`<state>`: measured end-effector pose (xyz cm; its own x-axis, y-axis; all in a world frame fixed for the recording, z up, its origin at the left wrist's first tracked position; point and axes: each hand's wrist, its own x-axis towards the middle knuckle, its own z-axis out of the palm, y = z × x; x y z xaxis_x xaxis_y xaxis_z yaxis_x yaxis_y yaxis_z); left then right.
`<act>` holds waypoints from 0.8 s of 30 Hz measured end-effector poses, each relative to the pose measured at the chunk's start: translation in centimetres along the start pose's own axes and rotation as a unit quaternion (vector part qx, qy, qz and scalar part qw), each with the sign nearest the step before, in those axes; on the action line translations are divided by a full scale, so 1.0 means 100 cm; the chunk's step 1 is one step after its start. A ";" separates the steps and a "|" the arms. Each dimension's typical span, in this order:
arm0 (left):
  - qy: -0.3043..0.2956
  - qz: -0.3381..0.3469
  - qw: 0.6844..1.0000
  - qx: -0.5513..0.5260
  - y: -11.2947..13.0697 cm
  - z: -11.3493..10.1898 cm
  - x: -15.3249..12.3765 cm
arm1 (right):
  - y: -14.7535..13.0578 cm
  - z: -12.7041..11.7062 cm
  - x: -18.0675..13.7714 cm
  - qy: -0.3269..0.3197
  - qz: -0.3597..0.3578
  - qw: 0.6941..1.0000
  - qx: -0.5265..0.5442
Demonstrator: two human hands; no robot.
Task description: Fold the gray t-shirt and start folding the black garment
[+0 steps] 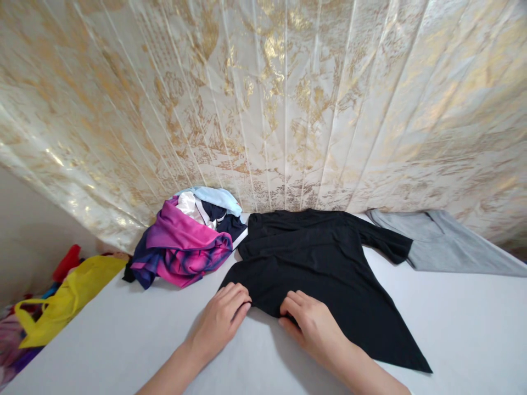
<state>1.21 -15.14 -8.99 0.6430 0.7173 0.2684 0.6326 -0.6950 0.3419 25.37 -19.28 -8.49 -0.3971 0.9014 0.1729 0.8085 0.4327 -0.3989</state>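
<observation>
A black short-sleeved shirt (317,263) lies spread on the white table, its near hem toward me and one sleeve reaching out to the right. At the hem's left part, my left hand (228,310) has its fingers curled over the edge of the cloth. My right hand (308,321) grips the same hem farther right, thumb below and fingers on top. Between the two hands the hem sags slightly. The shirt's left sleeve is folded or hidden near the clothes pile.
A heap of crumpled clothes (185,241), pink, navy, white and light blue, sits at the back left. Flat grey cloth (461,247) lies at the back right, touching the black sleeve. Beyond the left table edge is a yellow bag (78,296). A gold-patterned curtain (267,109) hangs behind.
</observation>
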 end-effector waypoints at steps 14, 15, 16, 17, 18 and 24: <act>0.025 0.013 0.999 0.025 0.000 0.001 -0.003 | -0.006 -0.004 0.002 -0.047 -0.011 0.999 -0.016; 0.024 0.011 0.999 0.024 0.000 0.001 -0.003 | -0.006 -0.002 0.000 -0.047 -0.009 0.999 -0.018; 0.022 0.009 0.999 0.023 0.000 0.001 -0.004 | -0.005 -0.001 0.000 -0.045 -0.006 0.999 -0.022; 0.018 0.007 1.000 0.022 0.000 0.002 -0.004 | -0.003 -0.001 -0.001 -0.042 -0.003 0.999 -0.025; 0.014 0.005 1.000 0.021 0.000 0.002 -0.005 | -0.001 -0.002 0.000 -0.037 -0.002 0.999 -0.027; 0.017 -0.004 0.999 0.027 0.001 0.003 -0.008 | 0.001 -0.008 0.008 0.056 -0.048 0.996 -0.051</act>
<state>0.88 -15.78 -9.44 0.6238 0.7232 0.2963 0.6604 -0.6905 0.2950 25.44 -18.54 -7.69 -0.4283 0.8498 0.3074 0.8117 0.5113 -0.2825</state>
